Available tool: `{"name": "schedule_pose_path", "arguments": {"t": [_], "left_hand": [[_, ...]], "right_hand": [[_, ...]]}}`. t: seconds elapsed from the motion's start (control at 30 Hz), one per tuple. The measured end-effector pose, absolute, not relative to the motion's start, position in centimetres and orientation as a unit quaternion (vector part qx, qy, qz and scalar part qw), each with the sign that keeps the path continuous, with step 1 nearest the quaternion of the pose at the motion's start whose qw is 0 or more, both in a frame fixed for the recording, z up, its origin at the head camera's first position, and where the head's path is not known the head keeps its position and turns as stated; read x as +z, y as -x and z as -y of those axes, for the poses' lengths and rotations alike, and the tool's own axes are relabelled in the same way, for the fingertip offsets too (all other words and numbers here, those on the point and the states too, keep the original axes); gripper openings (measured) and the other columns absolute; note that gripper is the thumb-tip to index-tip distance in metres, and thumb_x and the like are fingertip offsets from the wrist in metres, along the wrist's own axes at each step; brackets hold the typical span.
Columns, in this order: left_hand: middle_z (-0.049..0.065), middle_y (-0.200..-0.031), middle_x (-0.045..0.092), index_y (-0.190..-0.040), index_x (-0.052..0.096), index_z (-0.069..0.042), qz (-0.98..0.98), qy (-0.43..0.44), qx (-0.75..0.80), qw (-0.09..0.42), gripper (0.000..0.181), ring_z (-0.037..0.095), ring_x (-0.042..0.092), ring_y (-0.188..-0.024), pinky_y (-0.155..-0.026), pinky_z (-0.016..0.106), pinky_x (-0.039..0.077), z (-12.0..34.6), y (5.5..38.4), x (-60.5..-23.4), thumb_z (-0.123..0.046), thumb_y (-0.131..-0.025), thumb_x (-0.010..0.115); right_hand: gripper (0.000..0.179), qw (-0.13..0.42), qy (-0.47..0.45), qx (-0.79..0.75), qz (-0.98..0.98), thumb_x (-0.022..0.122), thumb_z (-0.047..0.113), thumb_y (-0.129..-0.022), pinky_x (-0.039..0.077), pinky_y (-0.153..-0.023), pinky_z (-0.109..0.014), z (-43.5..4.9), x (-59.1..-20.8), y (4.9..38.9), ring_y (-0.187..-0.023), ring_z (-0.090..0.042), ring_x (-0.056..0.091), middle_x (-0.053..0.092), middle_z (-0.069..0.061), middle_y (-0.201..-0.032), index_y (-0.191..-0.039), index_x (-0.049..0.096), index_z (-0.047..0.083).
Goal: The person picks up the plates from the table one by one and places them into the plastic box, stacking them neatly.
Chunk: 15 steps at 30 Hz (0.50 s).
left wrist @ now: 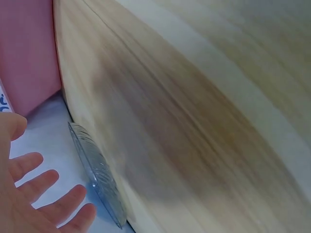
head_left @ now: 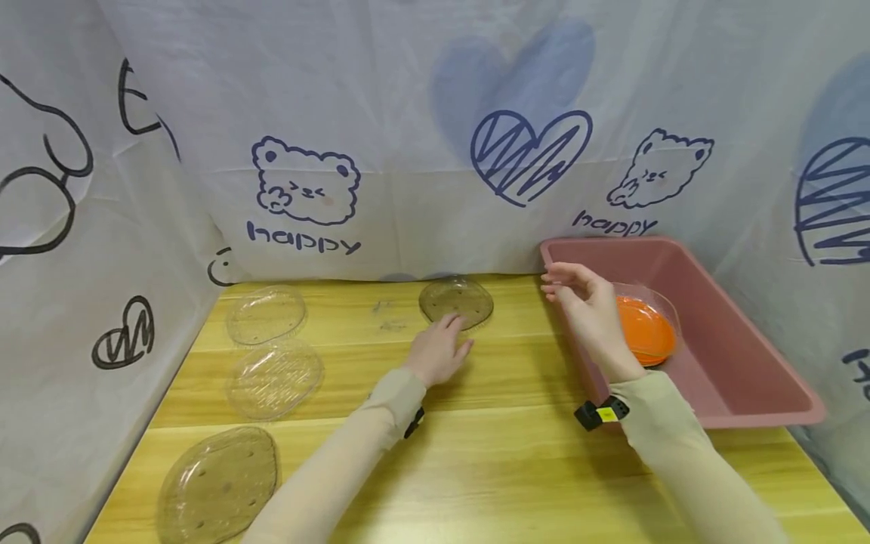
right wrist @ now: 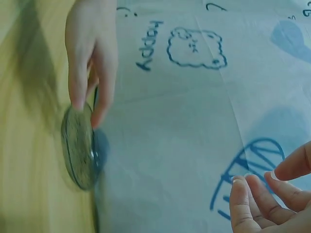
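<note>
My left hand [head_left: 435, 353] reaches to the back of the table, its fingers spread and loosely bent. The fingertips are right at the near rim of a smoky see-through plastic dish [head_left: 455, 301], which in the left wrist view is a shallow ribbed dish [left wrist: 99, 172] beyond the fingers. My right hand [head_left: 590, 317] is raised over the left rim of the pink tub [head_left: 748, 378], fingers loosely bent with nothing in them. Inside the tub lie an orange dish [head_left: 642, 329] and a clear dish [head_left: 662, 300] overlapping it.
Two clear plastic dishes [head_left: 266, 316] lie at the back left of the table [head_left: 489, 468], one in front of the other. A larger smoky dish [head_left: 220, 483] lies at the front left. A white printed cloth [head_left: 401, 136] hangs behind the table.
</note>
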State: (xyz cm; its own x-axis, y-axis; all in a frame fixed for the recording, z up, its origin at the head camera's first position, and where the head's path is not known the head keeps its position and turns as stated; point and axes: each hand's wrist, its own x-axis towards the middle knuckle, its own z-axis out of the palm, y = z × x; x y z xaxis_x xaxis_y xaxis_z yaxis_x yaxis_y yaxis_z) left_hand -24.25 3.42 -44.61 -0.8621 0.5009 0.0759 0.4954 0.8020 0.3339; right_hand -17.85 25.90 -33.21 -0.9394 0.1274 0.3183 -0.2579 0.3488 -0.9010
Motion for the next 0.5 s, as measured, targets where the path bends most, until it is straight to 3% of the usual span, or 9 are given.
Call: {"name": "schedule_pose_path", "arguments": {"t": [0.5], "left_hand": [[0.011, -0.159, 0.041, -0.153, 0.04, -0.01, -0.957, -0.237, 0.167, 0.024, 0.053, 0.038, 0.051, -0.138, -0.113, 0.052, 0.047, -3.6, 25.2, -45.6, -0.034, -0.106, 0.049]], "right_hand": [[0.036, 0.111, -0.049, 0.614, 0.78, 0.047, -0.01, -0.096, 0.056, -0.082, -0.013, -21.8, -37.6, 17.6, -0.094, -0.003, 0.066, 0.06, -0.032, -0.126, -0.13, 0.058, -0.01]]}}
